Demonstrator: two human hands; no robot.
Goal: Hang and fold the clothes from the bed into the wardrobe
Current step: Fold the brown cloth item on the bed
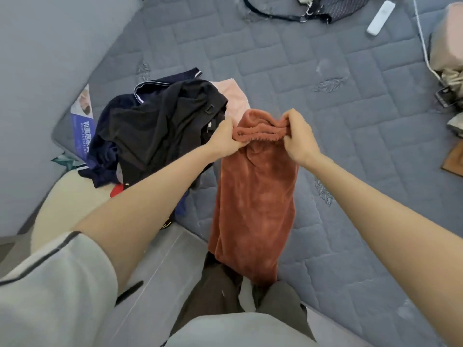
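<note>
A rust-brown fleece garment (255, 196) with an elastic waistband hangs down over the near edge of the grey quilted mattress (350, 136). My left hand (225, 139) grips the left end of the waistband. At the right end, my right hand (298, 136) pinches the same band, holding it up. To the left lies a heap of black and navy clothes (155, 128), with a pale pink piece (234, 96) showing behind it. The wardrobe is out of sight.
At the far edge of the mattress lie a black bag with a strap (313, 11) and a white remote (380, 17). A white cord (423, 46) and bundled beige things (448, 51) sit at the right. Grey floor tiles (155, 271) lie below.
</note>
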